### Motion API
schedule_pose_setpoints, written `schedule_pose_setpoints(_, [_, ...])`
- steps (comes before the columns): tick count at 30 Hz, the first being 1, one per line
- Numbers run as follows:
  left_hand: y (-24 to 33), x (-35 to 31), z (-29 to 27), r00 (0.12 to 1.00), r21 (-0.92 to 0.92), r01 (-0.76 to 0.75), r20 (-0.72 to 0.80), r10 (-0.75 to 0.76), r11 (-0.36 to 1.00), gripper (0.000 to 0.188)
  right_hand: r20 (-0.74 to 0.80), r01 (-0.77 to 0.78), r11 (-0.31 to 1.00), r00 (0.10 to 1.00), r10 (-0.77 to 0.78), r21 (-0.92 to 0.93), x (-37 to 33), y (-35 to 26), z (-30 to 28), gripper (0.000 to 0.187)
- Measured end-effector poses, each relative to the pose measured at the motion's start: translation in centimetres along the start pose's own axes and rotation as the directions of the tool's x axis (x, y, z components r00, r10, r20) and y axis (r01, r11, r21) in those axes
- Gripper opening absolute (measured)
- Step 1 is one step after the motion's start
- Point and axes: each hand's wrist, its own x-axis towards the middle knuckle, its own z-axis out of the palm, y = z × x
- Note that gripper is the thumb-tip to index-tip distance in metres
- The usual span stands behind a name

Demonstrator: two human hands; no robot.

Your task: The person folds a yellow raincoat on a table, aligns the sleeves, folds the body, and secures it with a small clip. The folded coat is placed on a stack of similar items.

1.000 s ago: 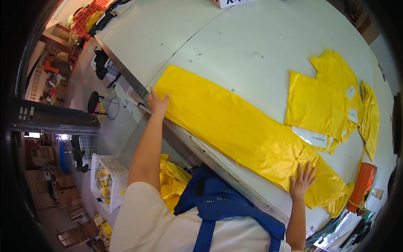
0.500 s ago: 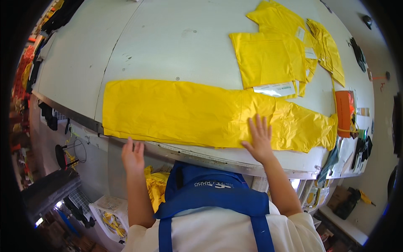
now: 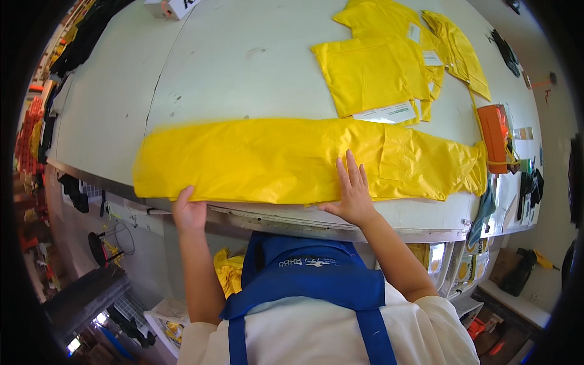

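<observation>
A long, folded garment of shiny yellow waterproof fabric (image 3: 274, 161) lies crosswise along the near edge of the table. At its near left edge, my left hand (image 3: 190, 213) pinches the fabric, thumb on top and the other fingers hidden beneath. That left end is smeared by motion and looks slightly raised. My right hand (image 3: 354, 196) rests palm down on the garment right of its middle, fingers stretched out and pointing away from me. Wrinkles run through the narrower right part of the fabric.
Beyond the garment, at the right, several yellow folded pieces (image 3: 371, 76) with white labels overlap on the white table (image 3: 213, 73). An orange box (image 3: 493, 131) stands near the right end. A white box (image 3: 172, 7) sits at the far left. Yellow fabric (image 3: 228, 271) hangs below the table edge.
My left hand has moved from beside the table edge onto the garment and grips it. The garment's left end has shifted. My right hand has slid left along the fabric. The view has shifted too.
</observation>
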Motion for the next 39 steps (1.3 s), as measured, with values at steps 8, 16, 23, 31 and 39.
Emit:
schedule_pose_setpoints(8, [3.5,-6.4,23.9,0.525,0.173,-0.347,0.850,0.039,0.922,0.052,-0.031,0.109,0.961,0.994,-0.105,0.254,-1.6,0.6,6.1,0.088])
schedule_pose_setpoints(16, [-28.7,-16.8,39.0,0.032,0.355,-0.877,0.716,-0.698,0.323,0.040,0.088,-0.091,0.012,0.984,0.154,0.996,0.7,-0.7,15.4,0.042])
schedule_pose_setpoints(23, [-39.9,-14.4,30.0,-0.037,-0.003,-0.999,0.544,-0.838,0.042,0.056,0.345,-0.343,0.150,0.938,0.008,0.927,-2.4,-1.2,-4.1,0.040])
schedule_pose_setpoints(31, [-17.6,-11.9,22.1,0.273,0.207,-0.942,0.931,-0.243,-0.265,0.069,-0.201,-0.343,0.564,0.695,0.690,0.751,-12.5,23.1,-19.0,0.027])
schedule_pose_setpoints(39, [-19.5,-8.3,13.8,0.723,0.720,-0.685,0.690,0.016,-0.112,0.071,-0.251,-0.763,0.476,0.405,0.879,0.437,-10.2,31.6,-18.8,0.054])
